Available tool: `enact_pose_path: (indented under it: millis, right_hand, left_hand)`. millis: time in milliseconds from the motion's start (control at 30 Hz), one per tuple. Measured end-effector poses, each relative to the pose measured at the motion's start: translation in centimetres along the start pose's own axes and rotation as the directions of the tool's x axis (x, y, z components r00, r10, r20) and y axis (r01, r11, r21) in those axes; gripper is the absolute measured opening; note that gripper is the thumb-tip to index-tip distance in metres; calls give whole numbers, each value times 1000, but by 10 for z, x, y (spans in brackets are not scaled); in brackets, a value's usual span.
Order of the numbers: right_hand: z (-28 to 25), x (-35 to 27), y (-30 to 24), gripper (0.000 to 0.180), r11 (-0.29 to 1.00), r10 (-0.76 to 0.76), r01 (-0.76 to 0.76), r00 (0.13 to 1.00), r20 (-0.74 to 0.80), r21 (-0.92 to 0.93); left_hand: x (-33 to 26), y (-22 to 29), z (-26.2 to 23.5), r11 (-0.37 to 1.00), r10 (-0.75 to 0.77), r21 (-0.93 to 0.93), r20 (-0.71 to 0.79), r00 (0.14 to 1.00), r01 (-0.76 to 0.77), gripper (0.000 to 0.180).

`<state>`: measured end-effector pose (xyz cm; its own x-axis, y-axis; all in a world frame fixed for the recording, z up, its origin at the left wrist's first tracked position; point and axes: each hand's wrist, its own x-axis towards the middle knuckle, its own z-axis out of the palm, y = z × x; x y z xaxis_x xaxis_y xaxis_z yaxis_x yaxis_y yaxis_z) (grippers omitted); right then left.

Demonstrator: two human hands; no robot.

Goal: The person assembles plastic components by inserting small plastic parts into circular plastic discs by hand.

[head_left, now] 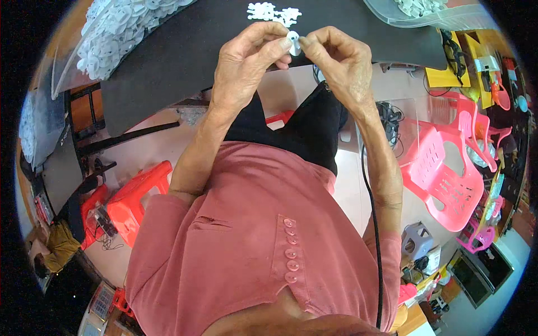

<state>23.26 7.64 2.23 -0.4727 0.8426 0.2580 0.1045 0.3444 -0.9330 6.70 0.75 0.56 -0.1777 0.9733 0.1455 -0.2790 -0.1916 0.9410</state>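
Note:
Above the near edge of a black table [347, 31], my left hand [246, 64] pinches a small white plastic piece [295, 47] between thumb and fingers. The piece has a rounded top with a dark hole and a narrower lower end. My right hand [346, 66] is closed, its thumb and forefinger pressed together at the piece's right edge. Whether a second small part sits between those fingertips is hidden. Just beyond my hands, a little cluster of white plastic pieces [274, 12] lies on the table.
A clear bin heaped with white pieces [120, 39] stands at the left. Another clear plastic tub [403, 21] with white parts is at the far right. Red stools [137, 199] are on the floor to the left, a pink plastic chair [448, 179] to the right. A black cable [372, 213] hangs beside my right arm.

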Motion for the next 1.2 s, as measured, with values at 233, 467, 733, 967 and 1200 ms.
enact_pose_path:
  millis: [233, 467, 733, 967, 1200]
  right_hand:
    - [5, 0, 0, 18, 999, -36, 36, 999, -13, -24]
    - [6, -4, 2, 17, 1000, -18, 18, 1000, 0, -20]
    - [4, -2, 8, 18, 994, -4, 5, 1000, -14, 113]
    - [4, -3, 12, 18, 995, -93, 93, 995, 21, 21]
    - [4, -2, 5, 19, 995, -96, 96, 995, 13, 12]
  left_hand:
    - [1, -5, -2, 995, 41, 91, 10, 999, -42, 21]
    - [4, -5, -6, 1000, 1, 30, 28, 1000, -2, 20]
    - [2, -4, -4, 1000, 13, 11, 27, 1000, -13, 20]
    - [1, -4, -1, 994, 39, 97, 12, 999, -40, 21]
    - [2, -1, 0, 992, 64, 107, 6, 998, -64, 20]
